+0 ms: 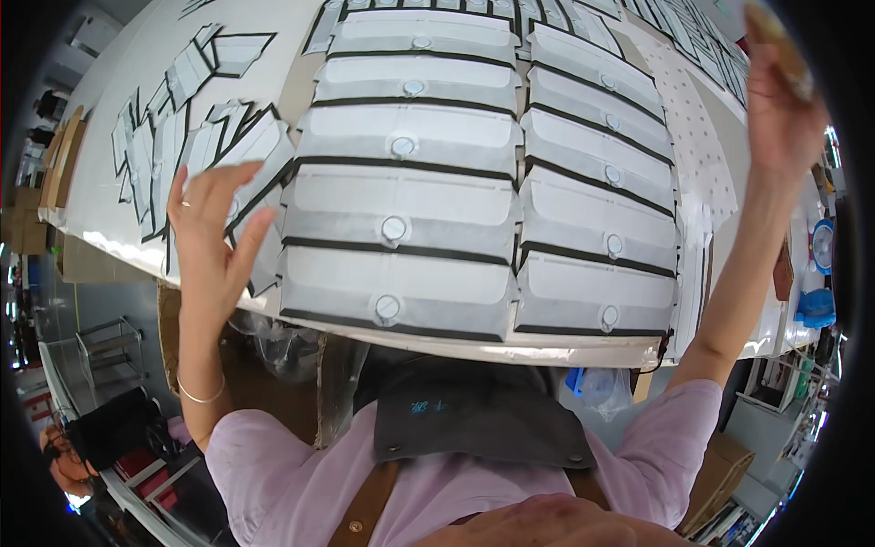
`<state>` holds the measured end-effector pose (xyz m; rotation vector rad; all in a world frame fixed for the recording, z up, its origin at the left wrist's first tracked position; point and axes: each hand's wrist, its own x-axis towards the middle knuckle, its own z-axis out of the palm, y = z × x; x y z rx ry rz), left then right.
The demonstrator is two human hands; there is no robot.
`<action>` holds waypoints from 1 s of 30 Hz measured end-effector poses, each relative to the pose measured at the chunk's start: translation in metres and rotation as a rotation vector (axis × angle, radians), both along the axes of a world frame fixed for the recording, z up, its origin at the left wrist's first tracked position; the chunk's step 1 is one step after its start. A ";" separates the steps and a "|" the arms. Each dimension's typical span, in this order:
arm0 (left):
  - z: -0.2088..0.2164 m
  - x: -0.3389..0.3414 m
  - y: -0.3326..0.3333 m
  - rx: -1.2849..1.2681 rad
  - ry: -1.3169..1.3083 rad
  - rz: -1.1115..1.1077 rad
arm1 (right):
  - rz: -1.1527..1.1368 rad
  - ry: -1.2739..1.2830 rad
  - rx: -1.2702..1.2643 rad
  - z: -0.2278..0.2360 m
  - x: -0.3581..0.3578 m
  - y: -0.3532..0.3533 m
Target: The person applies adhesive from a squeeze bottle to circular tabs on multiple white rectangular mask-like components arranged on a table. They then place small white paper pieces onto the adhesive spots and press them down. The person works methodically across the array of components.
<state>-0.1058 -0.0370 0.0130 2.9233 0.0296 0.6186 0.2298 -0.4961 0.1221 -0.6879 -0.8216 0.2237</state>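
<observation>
Over a loose heap of white flat pieces with black edges [155, 146], my left hand [214, 228] is raised with its fingers apart and bent, holding nothing that I can see. My right hand [786, 123] is lifted at the far right, closed round a blurred tan object [782, 46] whose kind I cannot make out. Between my hands, white and grey flap panels with black edges [401, 196] lie overlapping in two columns. Each panel in the front rows bears a round, pale disc [394, 228] near its lower middle.
The white table's front edge [474, 346] runs just before my body. More black-edged pieces [679, 36] lie at the back right, beside a dotted pale sheet [697, 128]. A blue object [814, 308] stands at the right. Below the table hang clear plastic bags [606, 387].
</observation>
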 end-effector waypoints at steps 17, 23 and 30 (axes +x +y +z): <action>-0.059 -0.118 -0.040 0.084 -0.062 -0.078 | 0.057 -0.338 -0.871 -0.099 -0.224 0.222; -0.069 -0.116 -0.047 0.083 -0.017 -0.089 | 0.092 -0.318 -0.691 -0.119 -0.233 0.242; -0.075 -0.119 -0.051 0.071 -0.019 -0.075 | 0.148 -0.309 -0.954 -0.121 -0.240 0.245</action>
